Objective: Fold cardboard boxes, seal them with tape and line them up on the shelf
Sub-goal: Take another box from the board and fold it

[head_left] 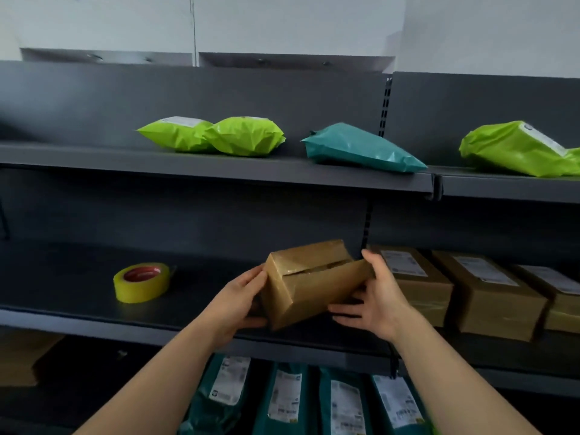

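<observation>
The left grip (241,304), a person's bare hand, is clamped on the left end of a small brown cardboard box (314,287), thumb against the end face and fingers curled beneath it. The right grip (376,296), the other bare hand, is clamped on the box's right side, thumb raised along the upper right corner and fingers spread under the bottom edge. The box is tilted, its near left corner lowest, with glossy clear tape over a top seam that gapes slightly. It sits over the front edge of the dark grey metal middle shelf (78,318), near that shelf's right end; whether its low corner touches the shelf cannot be told. Well to the left, nearer the middle of the same shelf, a roll of yellowish clear packing tape with a red core (141,282) lies tilted. Just to the right, on the adjoining section at the same height, three sealed brown cardboard boxes with white labels (489,296) stand side by side in a row. On the upper grey shelf (94,155), two lime green plastic mailer bags (213,136) lie touching, a teal plastic mailer bag (361,149) lies to their right at the front edge, and another lime green bag (514,149) lies at the far right. Below, teal mailer bags with white labels (282,397) stand in a row.
</observation>
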